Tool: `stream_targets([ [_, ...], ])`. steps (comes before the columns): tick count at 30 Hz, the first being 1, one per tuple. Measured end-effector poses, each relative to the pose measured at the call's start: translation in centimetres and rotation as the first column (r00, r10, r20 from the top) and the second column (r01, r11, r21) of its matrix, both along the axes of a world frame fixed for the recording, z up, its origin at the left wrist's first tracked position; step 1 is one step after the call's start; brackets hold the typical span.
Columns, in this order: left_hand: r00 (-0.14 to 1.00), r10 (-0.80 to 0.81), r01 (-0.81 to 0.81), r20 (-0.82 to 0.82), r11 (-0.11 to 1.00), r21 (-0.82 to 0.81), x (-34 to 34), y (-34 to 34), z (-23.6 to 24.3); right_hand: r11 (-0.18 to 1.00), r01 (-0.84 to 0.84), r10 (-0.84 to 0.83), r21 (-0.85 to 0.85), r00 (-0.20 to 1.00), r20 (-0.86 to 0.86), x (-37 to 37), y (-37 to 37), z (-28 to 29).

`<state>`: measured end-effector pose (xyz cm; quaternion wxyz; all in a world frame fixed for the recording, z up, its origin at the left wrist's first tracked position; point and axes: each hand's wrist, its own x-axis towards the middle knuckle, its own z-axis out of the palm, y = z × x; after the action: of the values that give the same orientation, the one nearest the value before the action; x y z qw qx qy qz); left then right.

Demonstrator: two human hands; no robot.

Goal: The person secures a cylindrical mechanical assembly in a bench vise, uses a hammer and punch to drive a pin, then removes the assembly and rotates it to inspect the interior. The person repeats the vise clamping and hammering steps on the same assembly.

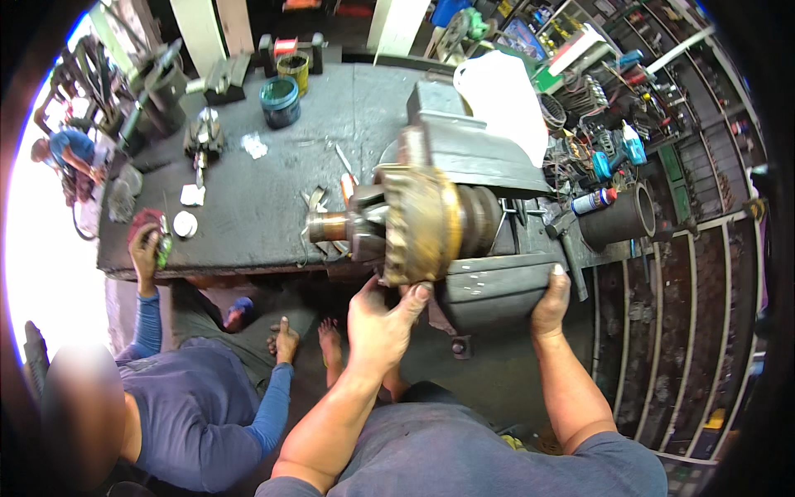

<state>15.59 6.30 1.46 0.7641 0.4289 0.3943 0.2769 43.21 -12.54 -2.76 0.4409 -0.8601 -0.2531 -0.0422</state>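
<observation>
The left hand (383, 321) pinches the lower rim of a brown, toothed, round metal gear assembly (418, 224) at a dark grey, blocky metal bench vise (497, 286); the right hand (550, 305) clasps the vise's end. Positioning seems underway; the next move likely calls for 2 steady hands.

A wide head-worn view looks down across the workbench (265, 199).

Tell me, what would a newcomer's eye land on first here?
First, the big toothed metal part, brownish and blurred, in the middle, with the person's left grip at its lower edge. Next, a glaring white shape above it to the right, too bright to make out. Then a blue tub on the dark workbench, toward the upper left.
</observation>
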Motion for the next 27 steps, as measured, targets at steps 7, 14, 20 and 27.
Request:
stream_targets([
  [7,0.972,-0.053,0.085,-0.231,0.987,0.133,-1.6,-0.9,4.3,0.914,-0.324,0.327,0.244,0.945,0.026,-1.3,1.8,1.1],
  [14,0.906,0.025,-0.001,-0.422,0.998,0.056,0.0,-0.4,5.9,0.887,-0.288,0.269,0.360,0.958,0.105,-2.0,3.0,3.9],
  [20,0.926,0.186,-0.141,-0.328,0.978,0.155,0.3,-0.3,10.4,0.848,-0.331,0.411,0.414,0.903,-0.121,-1.0,2.9,3.9],
  [27,0.704,0.655,0.154,-0.274,0.236,0.959,2.8,-1.1,11.5,0.772,-0.343,0.514,0.535,0.833,-0.207,-0.2,3.0,4.1],
])
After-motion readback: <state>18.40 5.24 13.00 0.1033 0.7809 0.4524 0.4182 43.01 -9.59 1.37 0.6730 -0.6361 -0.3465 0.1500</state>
